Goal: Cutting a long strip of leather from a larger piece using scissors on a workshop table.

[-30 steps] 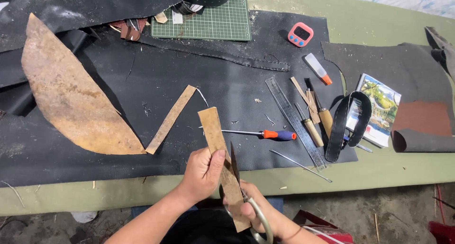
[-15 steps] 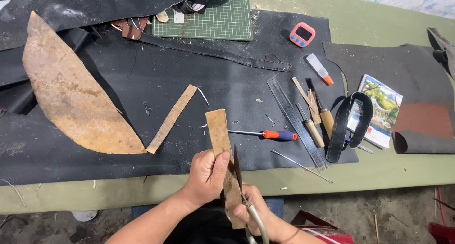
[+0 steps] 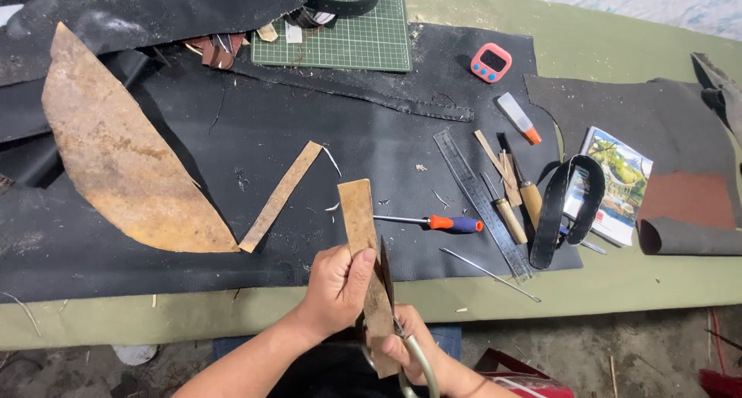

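The left hand (image 3: 336, 286) grips a tan leather strip (image 3: 363, 247) near its middle, fingers clenched around it and thumb pressed on its face. The strip is held upright above the near edge of the counter (image 3: 572, 50), its upper end over the black leather sheet (image 3: 309, 135). The right hand (image 3: 406, 348) is closed on the handles of the scissors (image 3: 390, 305), fingers through the loops; the blades lie along the right edge of the strip, touching it.

A second, narrower strip (image 3: 282, 195) lies diagonally on the black sheet, just left of the held strip. A large curved tan hide (image 3: 116, 151) lies toward the left edge. A screwdriver (image 3: 437, 223) with an orange and blue handle lies just right of the held strip. A steel ruler (image 3: 481, 201), wooden-handled tools (image 3: 514, 193) and a black strap loop (image 3: 564, 205) lie farther right. A green cutting mat (image 3: 348, 35) sits at the far edge, and a pink timer (image 3: 491, 62) lies to its right.
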